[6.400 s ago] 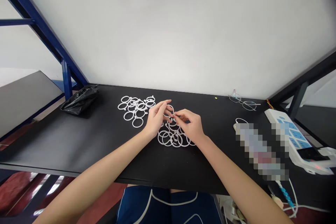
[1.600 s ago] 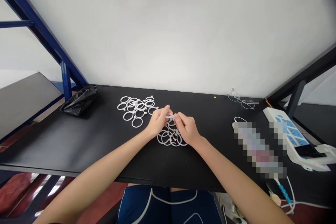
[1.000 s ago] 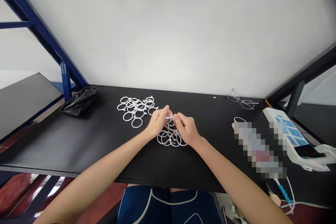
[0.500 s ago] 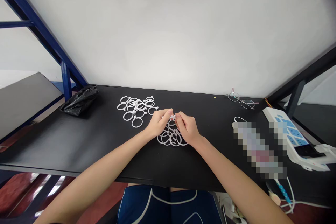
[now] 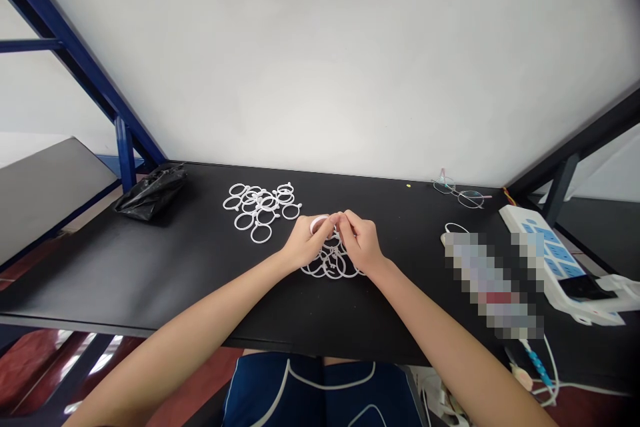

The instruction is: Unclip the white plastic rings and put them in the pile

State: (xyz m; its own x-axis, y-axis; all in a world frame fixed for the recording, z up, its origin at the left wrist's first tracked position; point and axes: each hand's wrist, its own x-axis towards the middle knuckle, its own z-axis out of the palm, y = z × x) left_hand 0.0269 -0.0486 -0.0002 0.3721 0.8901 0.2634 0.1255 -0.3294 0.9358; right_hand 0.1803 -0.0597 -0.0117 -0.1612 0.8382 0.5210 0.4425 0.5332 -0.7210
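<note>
My left hand (image 5: 306,240) and my right hand (image 5: 361,241) meet above the middle of the black table (image 5: 150,267). Both pinch one white plastic ring (image 5: 320,223) between their fingertips. Directly under the hands lies a small heap of white rings (image 5: 331,265), partly hidden by the fingers. A second, larger heap of white rings (image 5: 260,207) lies spread out to the left of my left hand, apart from it.
A crumpled black plastic bag (image 5: 153,190) sits at the table's far left. Eyeglasses (image 5: 463,195) lie at the back right. A white and blue power strip (image 5: 560,260) with cables is at the right edge. A blue steel frame (image 5: 120,140) stands left.
Both hands have dropped slightly toward the heap under them and closed in on each other; the ring between them has turned so its loop shows by my left fingers.
</note>
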